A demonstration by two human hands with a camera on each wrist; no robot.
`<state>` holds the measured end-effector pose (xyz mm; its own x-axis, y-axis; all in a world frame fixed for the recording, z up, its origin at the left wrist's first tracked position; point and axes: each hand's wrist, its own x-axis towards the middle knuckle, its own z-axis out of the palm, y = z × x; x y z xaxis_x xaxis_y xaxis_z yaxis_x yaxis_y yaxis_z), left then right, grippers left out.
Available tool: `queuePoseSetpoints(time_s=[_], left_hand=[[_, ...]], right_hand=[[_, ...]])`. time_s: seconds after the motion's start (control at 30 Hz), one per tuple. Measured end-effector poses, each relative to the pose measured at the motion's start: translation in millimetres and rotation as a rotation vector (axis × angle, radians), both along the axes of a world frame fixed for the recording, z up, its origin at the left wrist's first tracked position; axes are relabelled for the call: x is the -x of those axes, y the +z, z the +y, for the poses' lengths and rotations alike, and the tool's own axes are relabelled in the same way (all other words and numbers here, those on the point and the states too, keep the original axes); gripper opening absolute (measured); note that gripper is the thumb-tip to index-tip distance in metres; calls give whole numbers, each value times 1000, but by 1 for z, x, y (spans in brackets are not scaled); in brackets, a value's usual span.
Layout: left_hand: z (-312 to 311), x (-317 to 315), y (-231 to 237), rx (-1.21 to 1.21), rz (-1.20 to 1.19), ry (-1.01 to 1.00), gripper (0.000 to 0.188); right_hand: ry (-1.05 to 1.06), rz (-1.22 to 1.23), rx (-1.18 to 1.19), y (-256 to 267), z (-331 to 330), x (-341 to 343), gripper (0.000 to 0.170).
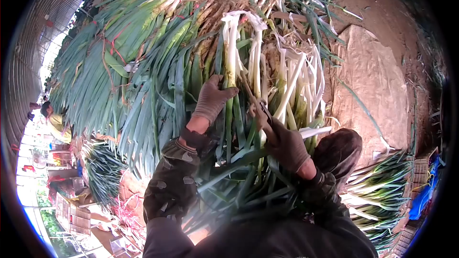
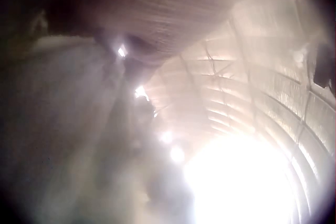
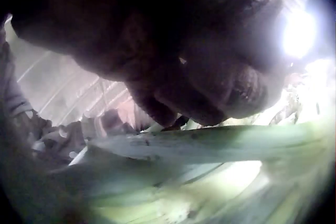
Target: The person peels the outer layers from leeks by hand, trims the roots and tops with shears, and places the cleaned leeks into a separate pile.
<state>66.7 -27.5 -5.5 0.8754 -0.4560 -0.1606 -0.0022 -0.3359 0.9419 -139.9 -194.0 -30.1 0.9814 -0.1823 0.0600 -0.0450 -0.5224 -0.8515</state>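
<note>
In the head view my gloved left hand [image 1: 216,99] grips a long green onion [image 1: 231,62] by its stalk, with the thumb across it. My gloved right hand [image 1: 288,147] curls round the handle of a narrow bladed tool [image 1: 252,96], whose tip points up and left beside that stalk. In the right wrist view the curled fingers [image 3: 244,90] hang over green onion leaves [image 3: 220,145]. Peeled white onion stalks [image 1: 295,79] stand right of the tool. The left wrist view is hazy, with part of the glove [image 2: 168,14] along the top.
A big pile of green onions [image 1: 129,57] with long leaves spreads over the left and back. A tan sack [image 1: 370,86] lies on the ground at right, with more onions [image 1: 377,196] below it. At far left are another person [image 1: 58,123] and a crate [image 1: 72,215].
</note>
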Motion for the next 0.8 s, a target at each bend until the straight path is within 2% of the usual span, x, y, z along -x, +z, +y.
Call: queuePoseSetpoints(time_s=[0.1, 0.2, 0.23, 0.3, 0.37, 0.43, 0.5, 0.6, 0.7, 0.8], left_hand=[[-2, -6, -24, 3, -107, -4, 41], [-12, 1, -21, 117, -15, 4, 40], [-14, 2, -18, 51, -72, -9, 42], [-12, 1, -19, -88, -170, -26, 48], [-9, 0, -22, -108, -138, -27, 46], [-6, -7, -35, -127, -127, -29, 49], [-5, -13, -49, -162, -206, -14, 52], [0, -18, -56, -272, -258, -44, 57], [-1, -15, -56, -303, -245, -55, 57], [-7, -9, -50, -336, -233, -85, 59]], right_hand=[[-54, 121, -20, 9, -4, 8, 60], [-41, 76, -73, 13, -12, -2, 56], [2, 85, -6, 13, -9, 0, 57], [2, 56, -25, 19, -1, 14, 56], [-18, -8, -81, 23, 1, 25, 59], [58, -54, 21, 21, -3, 36, 61], [62, 131, -23, 32, -3, 53, 56], [145, 109, -85, 28, -11, 74, 56], [-27, 82, -44, 34, -18, 83, 58], [24, 128, -153, 29, -18, 95, 62]])
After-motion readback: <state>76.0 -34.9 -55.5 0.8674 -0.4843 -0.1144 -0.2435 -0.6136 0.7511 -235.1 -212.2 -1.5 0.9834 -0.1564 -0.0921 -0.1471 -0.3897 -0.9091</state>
